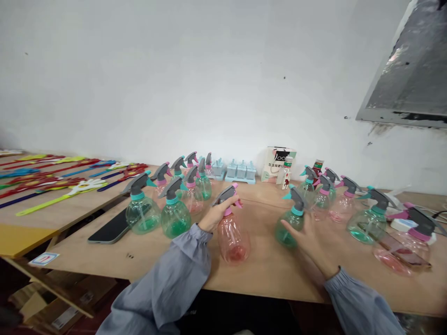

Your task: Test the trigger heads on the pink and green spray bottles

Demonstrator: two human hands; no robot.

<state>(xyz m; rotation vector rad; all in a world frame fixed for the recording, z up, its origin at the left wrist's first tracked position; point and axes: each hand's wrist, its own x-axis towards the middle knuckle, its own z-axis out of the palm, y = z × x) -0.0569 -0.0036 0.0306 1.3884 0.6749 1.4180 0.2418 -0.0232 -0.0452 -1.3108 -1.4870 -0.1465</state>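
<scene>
My left hand (pixel 220 210) is closed round the neck and grey spray head of a pink bottle (pixel 233 239), which stands near the table's front edge. To the right, my right hand (pixel 307 235) holds a green spray bottle (pixel 287 228) by its side, with the thumb across the front; some fingers are hidden behind it. Several green and pink spray bottles (pixel 176 218) are grouped left of my left hand. Another group of spray bottles (pixel 367 227) stands to the right of my right hand. Small amounts of coloured liquid show in the bottles.
A dark phone (pixel 111 228) lies at the left, and another phone (pixel 398 246) at the right. Light-blue moulds (pixel 240 172), a printed box (pixel 272 171) and a small bottle (pixel 287 173) stand by the wall. Colourful flower-shaped sticks (pixel 84 187) cover the left table.
</scene>
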